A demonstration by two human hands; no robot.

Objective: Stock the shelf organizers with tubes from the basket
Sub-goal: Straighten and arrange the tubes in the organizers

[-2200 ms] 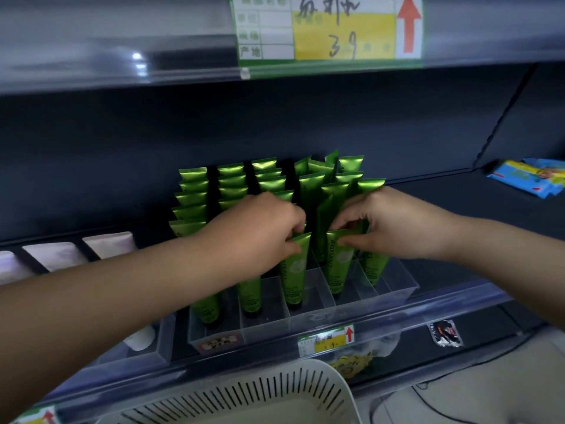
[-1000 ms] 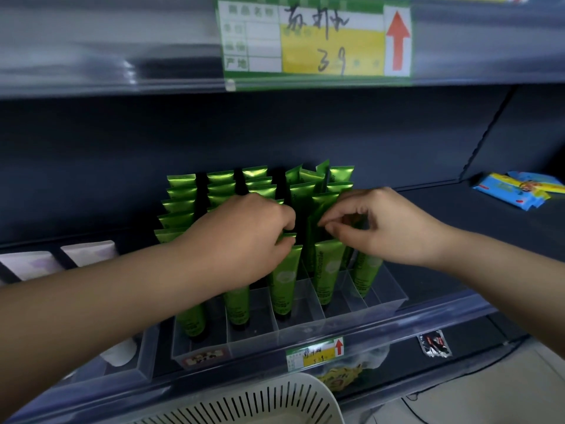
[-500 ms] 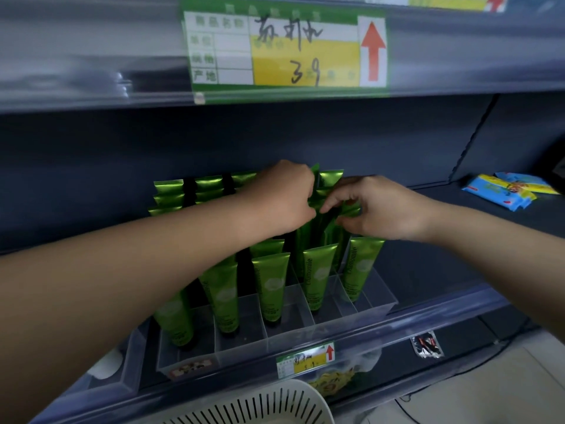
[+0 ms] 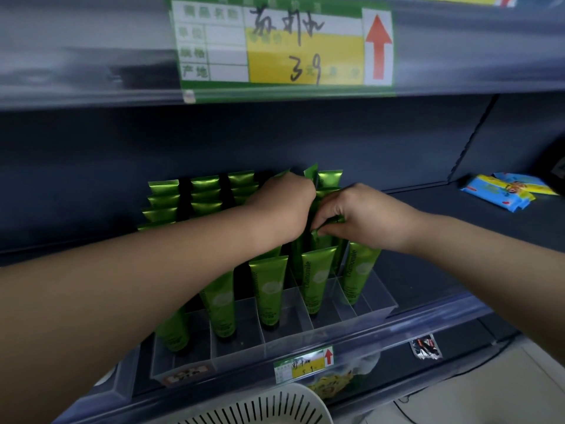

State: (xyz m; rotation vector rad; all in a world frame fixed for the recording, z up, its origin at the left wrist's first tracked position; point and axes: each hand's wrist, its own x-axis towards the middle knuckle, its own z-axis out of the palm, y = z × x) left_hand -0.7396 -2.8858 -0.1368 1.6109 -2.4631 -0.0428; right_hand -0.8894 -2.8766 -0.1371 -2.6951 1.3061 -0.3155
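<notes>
Several green tubes (image 4: pixel 269 289) stand cap-down in rows inside a clear divided shelf organizer (image 4: pixel 379 304) on the dark shelf. My left hand (image 4: pixel 281 209) reaches deep into the back rows, its fingers curled round the tops of tubes near the rear. My right hand (image 4: pixel 360 218) is beside it, thumb and fingers pinching the flat top of a green tube (image 4: pixel 324 231) in a middle row. The white slotted basket (image 4: pixel 269 405) shows only its rim at the bottom edge; its contents are hidden.
An upper shelf edge with a yellow and green price label (image 4: pixel 284 44) hangs close above. Blue and yellow packets (image 4: pixel 504 191) lie on the shelf at the right. A small price tag (image 4: pixel 302 362) sits on the shelf's clear front rail.
Both hands moved from the front tubes back to the rear rows. The view shifted closer and upward, so the front tubes stand uncovered.
</notes>
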